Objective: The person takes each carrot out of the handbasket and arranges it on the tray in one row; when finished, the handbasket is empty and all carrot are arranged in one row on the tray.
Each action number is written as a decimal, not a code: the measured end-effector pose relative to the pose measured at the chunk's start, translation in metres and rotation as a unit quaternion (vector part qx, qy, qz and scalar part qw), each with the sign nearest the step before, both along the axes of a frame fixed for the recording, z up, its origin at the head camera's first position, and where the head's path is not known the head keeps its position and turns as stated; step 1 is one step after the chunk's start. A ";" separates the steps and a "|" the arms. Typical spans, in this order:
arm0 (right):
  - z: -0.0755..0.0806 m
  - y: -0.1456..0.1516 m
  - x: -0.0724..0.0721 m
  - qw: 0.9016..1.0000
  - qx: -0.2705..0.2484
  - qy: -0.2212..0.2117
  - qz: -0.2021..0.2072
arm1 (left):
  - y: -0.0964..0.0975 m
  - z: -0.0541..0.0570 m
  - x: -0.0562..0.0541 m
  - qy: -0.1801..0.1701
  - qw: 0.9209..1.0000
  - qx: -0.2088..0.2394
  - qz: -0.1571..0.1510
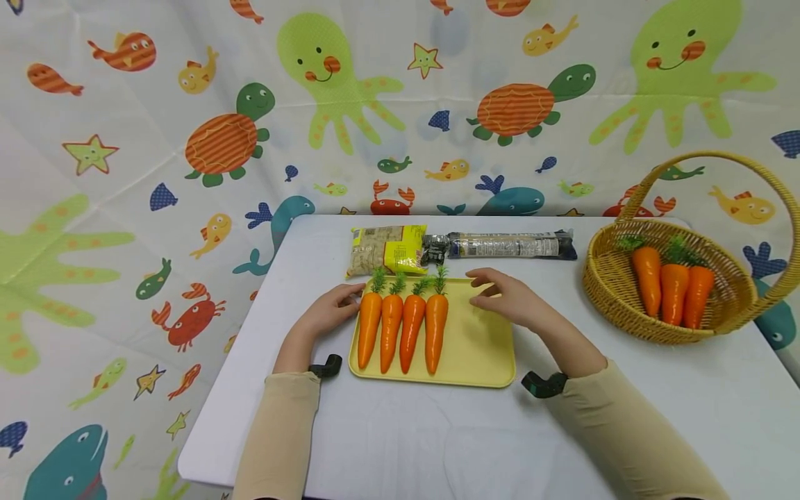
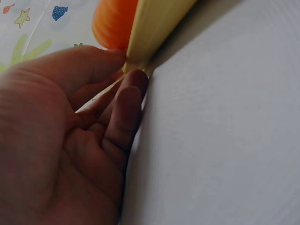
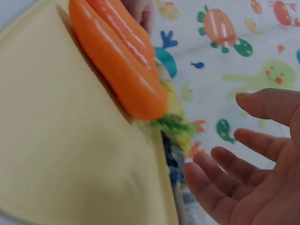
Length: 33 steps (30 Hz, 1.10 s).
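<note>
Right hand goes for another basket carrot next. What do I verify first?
1. Tray steadied: ok; the left hand grips its left edge.
2. Right hand free: ok; it holds nothing.
3. Right hand at the basket: not ok; it is by the tray's right half.
4. Basket carrots available: ok; three show.
5. Tray carrots in order: ok; four lie side by side.
6. Basket stable if bumped: cannot tell; no hand touches it.
</note>
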State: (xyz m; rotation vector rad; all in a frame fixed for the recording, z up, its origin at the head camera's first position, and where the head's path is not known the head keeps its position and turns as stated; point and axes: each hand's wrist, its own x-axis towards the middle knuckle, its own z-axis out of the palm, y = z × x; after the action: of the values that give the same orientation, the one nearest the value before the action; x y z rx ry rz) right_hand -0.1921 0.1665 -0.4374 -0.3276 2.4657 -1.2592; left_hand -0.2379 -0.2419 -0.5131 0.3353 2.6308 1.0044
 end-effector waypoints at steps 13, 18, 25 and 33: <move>0.048 0.090 -0.007 0.997 0.012 0.009 -0.080 | -0.001 0.003 0.002 -0.004 1.000 0.001 0.006; 0.055 0.132 -0.013 0.991 0.060 0.006 -0.120 | 0.000 0.003 0.004 -0.012 1.000 0.004 0.005; 0.054 0.183 -0.018 0.984 0.069 -0.008 -0.163 | 0.001 0.005 0.006 -0.012 1.000 0.003 0.006; 0.048 0.216 -0.024 0.974 0.055 -0.028 -0.218 | 0.001 0.006 0.007 -0.013 1.000 0.002 0.006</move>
State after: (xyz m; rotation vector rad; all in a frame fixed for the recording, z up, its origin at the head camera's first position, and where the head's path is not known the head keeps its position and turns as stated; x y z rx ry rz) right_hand -0.2157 0.3823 -0.3892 0.2919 2.6310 -1.2584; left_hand -0.2314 -0.2406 -0.5071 0.3056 2.6114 1.0109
